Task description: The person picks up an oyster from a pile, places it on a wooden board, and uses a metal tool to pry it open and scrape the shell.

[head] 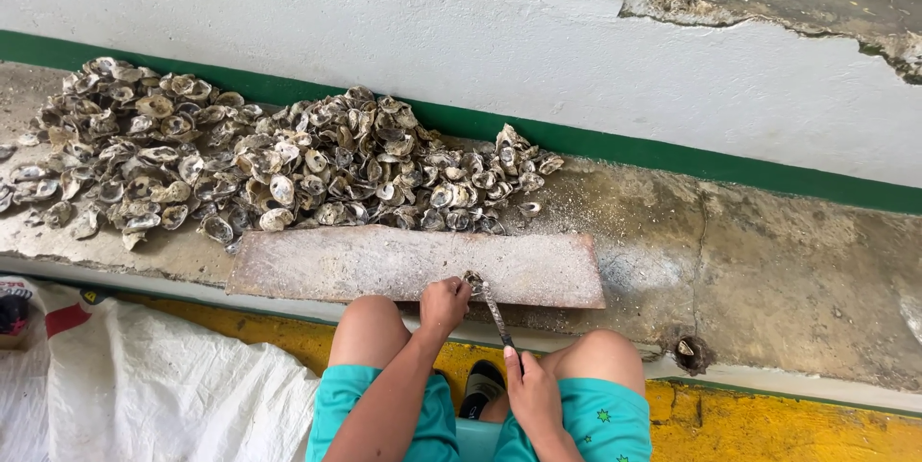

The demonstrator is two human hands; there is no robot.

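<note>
- My left hand [444,306] is closed around an oyster [473,279], pinning it on the near edge of the flat board [384,265], a little right of that edge's middle.
- My right hand [531,393] is clenched on the handle of a narrow knife [493,313]; the blade runs up and away from me with its tip touching the shell, just beside my left fingers.
- Biggest risk as I judge it: the tip skids off the wet, ridged shell and drives into the holding hand, since the fingers sit right in the blade's line.
- The oyster sits at the very lip of the board. A hard pry could roll it off that edge toward my bare knees [370,320], and the blade would follow.
- The board looks gritty and lies on a rough concrete ledge [768,260]; if it shifts under pressure, the shell loses its footing.
- Shell edges are sharp, so a tighter squeeze to stop slipping could cut the palm.
- The heap of empty shells [259,159] lies along the far edge of the board, spreading to the ledge's far left. It stands apart from my hands, but loose ones could slide onto the working spot.
- A lone shell [688,351] rests near the ledge's near edge to my right, well apart from the work.
</note>
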